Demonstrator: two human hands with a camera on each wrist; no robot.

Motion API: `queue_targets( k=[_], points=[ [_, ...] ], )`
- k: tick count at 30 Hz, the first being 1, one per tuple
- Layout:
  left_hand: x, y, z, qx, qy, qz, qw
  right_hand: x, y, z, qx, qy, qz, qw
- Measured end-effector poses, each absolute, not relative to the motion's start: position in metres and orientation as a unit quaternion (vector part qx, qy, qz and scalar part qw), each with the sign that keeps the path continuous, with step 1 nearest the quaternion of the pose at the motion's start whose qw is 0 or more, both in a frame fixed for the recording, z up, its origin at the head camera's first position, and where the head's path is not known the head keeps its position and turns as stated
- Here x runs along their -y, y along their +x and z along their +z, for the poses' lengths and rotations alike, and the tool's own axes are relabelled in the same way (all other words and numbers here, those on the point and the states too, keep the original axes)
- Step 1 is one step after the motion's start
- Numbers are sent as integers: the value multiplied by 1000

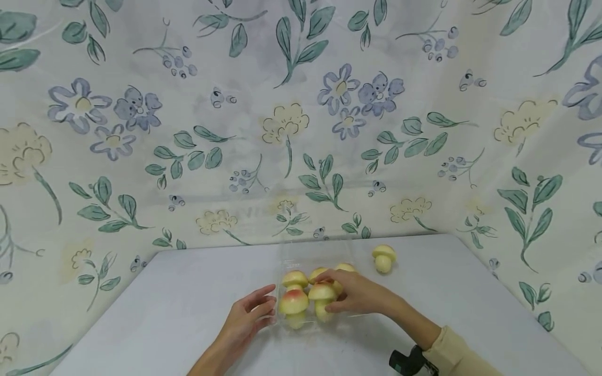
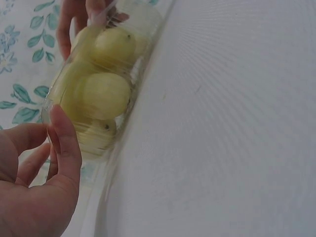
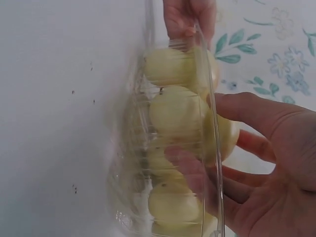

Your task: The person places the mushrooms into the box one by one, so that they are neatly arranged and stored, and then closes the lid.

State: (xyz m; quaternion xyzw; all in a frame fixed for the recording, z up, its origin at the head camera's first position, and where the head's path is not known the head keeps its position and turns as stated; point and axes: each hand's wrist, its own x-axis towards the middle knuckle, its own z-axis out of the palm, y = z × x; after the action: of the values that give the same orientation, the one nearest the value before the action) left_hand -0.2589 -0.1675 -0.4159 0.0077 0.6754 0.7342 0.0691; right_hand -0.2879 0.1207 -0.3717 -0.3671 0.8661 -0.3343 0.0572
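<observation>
A clear plastic box [image 1: 317, 250] stands on the table, holding several pale yellow mushrooms with rounded caps. At its front left is a red-tinged mushroom [image 1: 294, 302]. My right hand [image 1: 359, 293] reaches in over the right side and grips the front right mushroom [image 1: 322, 292], thumb near the stem and fingers over the cap. Seen through the wall in the right wrist view, the caps [image 3: 177, 111] lie close together. My left hand [image 1: 246, 316] is at the box's left side, its loosely bent fingers [image 2: 66, 143] right at the rim.
Another mushroom [image 1: 384, 259] stands outside the box, at the back right of the white table [image 1: 202, 282]. Behind the table hangs a flowered cloth [image 1: 282, 130]. A black device [image 1: 414, 360] is at the right wrist, below the beige sleeve [image 1: 451, 350].
</observation>
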Motion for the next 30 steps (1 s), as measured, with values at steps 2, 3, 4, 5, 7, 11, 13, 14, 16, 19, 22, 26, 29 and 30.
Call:
queue_targets(
  k=[2,3,4,5,7,11,13,14,16,19,22,26,29,30],
  points=[
    [167,-260,-415,-677,8,732,67,-123,-288,-371,-865,-364,-340,58],
    [167,-260,-415,-679,7,731,66,-124,-288,-370,-865,-363,-342,57],
    [167,-261,-414,-679,7,731,66,-124,-289,-369,-864,-363,-345,57],
    [167,-261,-414,-680,6,730,65,-125,-289,-369,-863,-363,-346,56],
    [166,-261,-414,-680,5,730,65,-126,-290,-367,-862,-363,-349,54],
    [168,-261,-415,-679,5,731,64,-127,-291,-365,-863,-362,-349,53],
    [168,-260,-415,-678,4,732,65,-126,-291,-364,-863,-361,-348,58],
    [168,-260,-416,-677,5,733,65,-126,-291,-364,-864,-360,-347,61],
    [168,-259,-416,-676,3,734,65,-125,-291,-364,-866,-357,-345,65],
    [168,-258,-416,-676,3,734,65,-125,-291,-364,-868,-353,-343,72],
    [168,-258,-416,-677,3,733,63,-125,-292,-365,-868,-350,-344,76],
    [167,-258,-416,-678,5,733,64,-128,-293,-367,-867,-350,-346,80],
    [167,-258,-415,-678,9,732,66,-131,-295,-366,-869,-345,-346,84],
    [167,-258,-415,-679,11,731,67,-131,-295,-366,-869,-343,-346,84]
  ],
)
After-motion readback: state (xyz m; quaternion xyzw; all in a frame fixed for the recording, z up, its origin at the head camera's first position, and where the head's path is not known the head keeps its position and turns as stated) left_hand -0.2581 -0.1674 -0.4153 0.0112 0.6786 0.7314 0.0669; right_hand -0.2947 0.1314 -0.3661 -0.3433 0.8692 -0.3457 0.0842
